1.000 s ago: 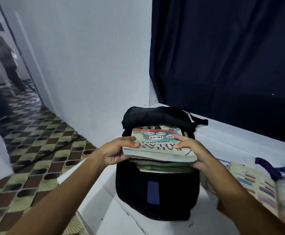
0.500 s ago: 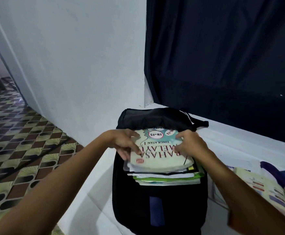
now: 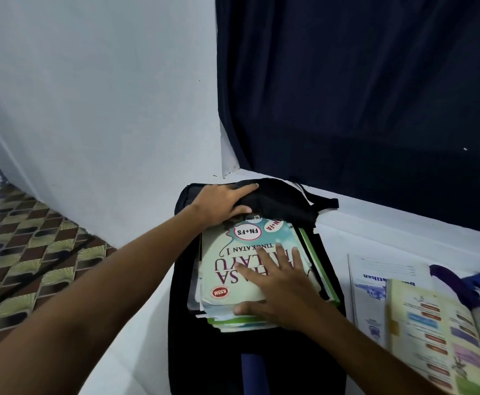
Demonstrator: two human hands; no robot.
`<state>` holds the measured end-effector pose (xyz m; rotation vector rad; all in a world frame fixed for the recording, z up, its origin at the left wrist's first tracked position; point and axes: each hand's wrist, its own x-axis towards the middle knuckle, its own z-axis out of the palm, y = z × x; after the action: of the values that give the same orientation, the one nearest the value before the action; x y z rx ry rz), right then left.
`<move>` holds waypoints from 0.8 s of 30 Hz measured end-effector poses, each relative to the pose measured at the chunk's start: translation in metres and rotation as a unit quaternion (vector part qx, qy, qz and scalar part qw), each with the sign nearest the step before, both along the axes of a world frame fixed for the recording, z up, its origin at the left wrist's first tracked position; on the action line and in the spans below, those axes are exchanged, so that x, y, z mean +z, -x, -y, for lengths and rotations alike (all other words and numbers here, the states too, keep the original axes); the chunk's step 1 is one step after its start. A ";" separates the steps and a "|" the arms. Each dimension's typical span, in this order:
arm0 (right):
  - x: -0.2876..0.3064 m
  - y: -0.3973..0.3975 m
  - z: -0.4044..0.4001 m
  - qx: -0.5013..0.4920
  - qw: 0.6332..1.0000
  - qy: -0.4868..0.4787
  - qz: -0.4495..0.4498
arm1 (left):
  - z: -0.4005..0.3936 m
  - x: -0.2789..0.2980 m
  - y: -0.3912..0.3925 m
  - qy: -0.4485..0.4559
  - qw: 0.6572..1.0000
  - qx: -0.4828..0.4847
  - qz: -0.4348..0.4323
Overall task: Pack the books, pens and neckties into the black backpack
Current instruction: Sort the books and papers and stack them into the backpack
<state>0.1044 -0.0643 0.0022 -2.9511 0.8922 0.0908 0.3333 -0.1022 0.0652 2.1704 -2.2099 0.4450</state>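
Since half a second ago, your left hand [image 3: 218, 205] has left the side of the book stack [image 3: 257, 276] and moved up to the flap [image 3: 273, 201] of the black backpack [image 3: 261, 352], where its fingers now curl over the dark fabric and grip it. Your right hand [image 3: 281, 289] has shifted from the upper edge of the stack to the cover of the top book [image 3: 244, 263], fingers straight and spread, pressing flat and grasping nothing. The stack sits partly inside the open mouth of the backpack, its near end protruding; the backpack lies on the white tabletop [image 3: 375, 238].

To do this step well, hold the flap up and back so the opening stays wide, and push the stack in along its length with an even palm so the thin covers do not buckle or fan apart. Keep the green-edged books [image 3: 322, 276] underneath aligned as they slide.

To the right, an open workbook [image 3: 432, 332] and a printed booklet [image 3: 375, 280] lie on the tabletop, with a blue necktie [image 3: 458, 283] partly over them. No pens can be made out.
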 end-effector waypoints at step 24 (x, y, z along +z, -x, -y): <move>0.032 0.029 0.041 0.012 0.980 -0.118 0.157 | 0.014 0.000 0.048 0.073 0.990 -0.088 -0.088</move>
<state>0.0752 -0.1048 0.0341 -2.6546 0.7424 -0.2456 0.2850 -0.1163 0.0648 1.8469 -2.1741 0.3805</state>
